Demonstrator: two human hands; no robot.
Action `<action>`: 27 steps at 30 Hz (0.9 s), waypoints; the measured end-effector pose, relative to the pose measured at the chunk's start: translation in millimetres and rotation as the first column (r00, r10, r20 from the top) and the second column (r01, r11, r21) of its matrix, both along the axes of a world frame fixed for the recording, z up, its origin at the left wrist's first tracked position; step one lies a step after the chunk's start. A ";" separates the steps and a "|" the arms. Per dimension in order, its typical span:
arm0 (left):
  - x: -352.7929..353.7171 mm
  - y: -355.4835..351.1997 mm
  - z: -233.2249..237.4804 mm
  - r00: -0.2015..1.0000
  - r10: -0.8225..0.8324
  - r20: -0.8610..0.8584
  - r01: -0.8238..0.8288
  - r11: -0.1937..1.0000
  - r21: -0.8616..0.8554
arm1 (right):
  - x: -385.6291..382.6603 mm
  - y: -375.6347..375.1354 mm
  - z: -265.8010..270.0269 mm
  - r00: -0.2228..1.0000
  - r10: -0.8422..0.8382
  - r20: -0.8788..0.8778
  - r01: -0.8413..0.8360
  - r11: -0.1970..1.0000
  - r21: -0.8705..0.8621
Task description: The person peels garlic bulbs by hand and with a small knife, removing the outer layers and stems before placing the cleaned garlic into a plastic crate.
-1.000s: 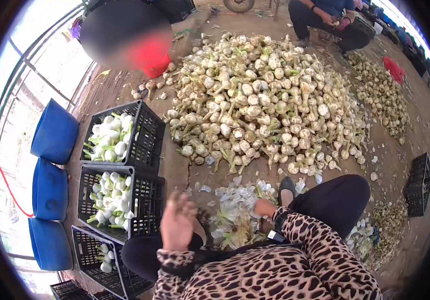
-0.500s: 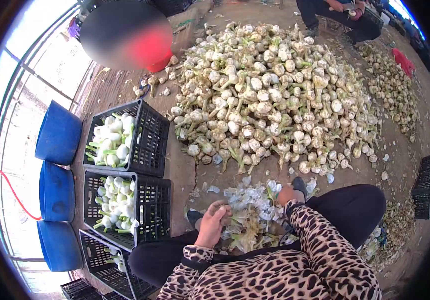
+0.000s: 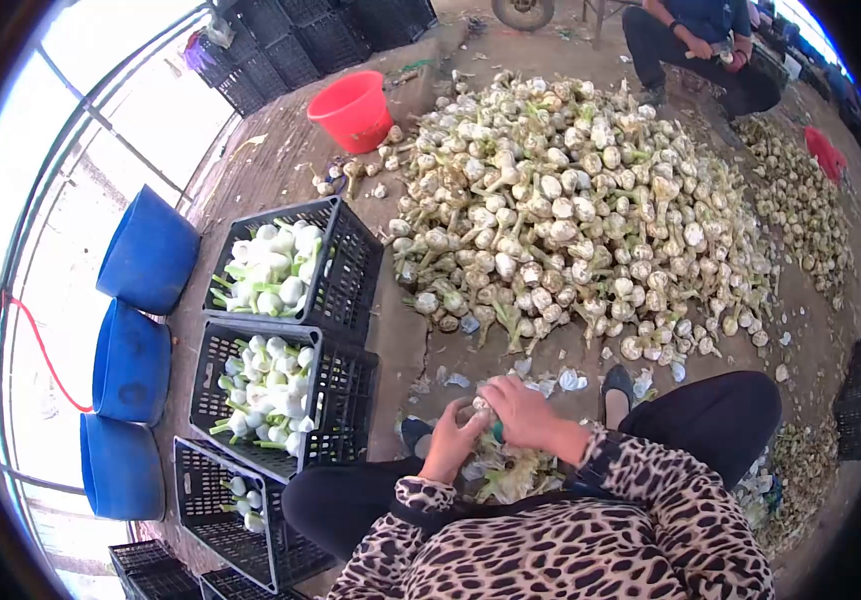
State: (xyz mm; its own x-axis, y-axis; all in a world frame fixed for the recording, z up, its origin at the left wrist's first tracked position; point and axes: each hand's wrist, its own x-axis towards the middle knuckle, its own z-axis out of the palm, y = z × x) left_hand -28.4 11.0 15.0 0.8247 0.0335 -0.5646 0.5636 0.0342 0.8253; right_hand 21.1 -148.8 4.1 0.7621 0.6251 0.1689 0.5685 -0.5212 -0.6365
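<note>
Between the two hands, low in the middle of my view, I had the bulb [image 3: 480,404], above a heap of peelings [image 3: 512,478] on the ground. The left hand [image 3: 442,440] was narrowed around it, thumb and fingers pressed to its side; the right hand [image 3: 522,412] came over it from the other side with fingers curled, and I could not tell whether it gripped the bulb or something else. Something green [image 3: 497,430] showed beside the right hand, too small for me to name. What I saw of the bulb was small, pale and roundish, with some brownish colour, most of it covered by fingers. Ahead lay a big pile [image 3: 560,215] of off-white bulbs smudged with brown, many with long stalks. To the left, the far crate [image 3: 350,270] and the middle crate [image 3: 342,400] held cleaner, whiter bulbs with green stems, while the near crate [image 3: 212,515] held only a few. All three were black, with slotted sides. Beyond them stood three blue tubs [image 3: 150,250]; a dark mark on the middle one was too blurred for me to read. A red bucket [image 3: 353,115] sat near the pile, and another person [image 3: 700,50] crouched past it.
</note>
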 end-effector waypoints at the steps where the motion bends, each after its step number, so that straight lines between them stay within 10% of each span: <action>1: -1.0 -2.3 10.1 0.998 0.054 0.027 -0.050 0.991 -0.124 | -3.8 -1.3 11.5 1.000 -0.002 0.011 0.001 0.999 0.047; 10: -10.1 -4.8 22.8 0.972 0.234 0.031 -0.165 0.766 -0.621 | -15.5 -10.9 51.4 0.997 0.041 0.067 -0.059 0.952 0.301; 12: -12.7 -4.3 27.2 0.954 0.282 0.098 -0.154 0.747 -0.647 | -21.7 -12.3 62.2 0.974 -0.030 -0.223 0.115 0.917 0.382; 16: -10.8 -10.7 39.7 0.880 0.231 0.414 -0.067 0.925 -0.373 | -12.9 -15.9 13.5 0.718 -0.100 -0.689 0.423 0.849 0.317; 17: -8.6 -10.3 36.5 0.852 0.179 0.492 -0.036 0.958 -0.285 | -13.0 -5.5 0.9 0.792 -0.015 -0.610 0.450 0.690 0.567; 21: -13.1 -16.8 33.1 0.849 0.038 0.526 -0.033 0.999 -0.020 | -15.5 -3.6 59.5 0.356 0.052 -0.933 0.625 0.729 0.279; 27: -13.4 -12.7 23.7 0.839 0.024 0.543 -0.046 0.999 0.028 | -15.6 -3.0 62.4 0.513 -0.018 -0.858 0.557 0.768 0.316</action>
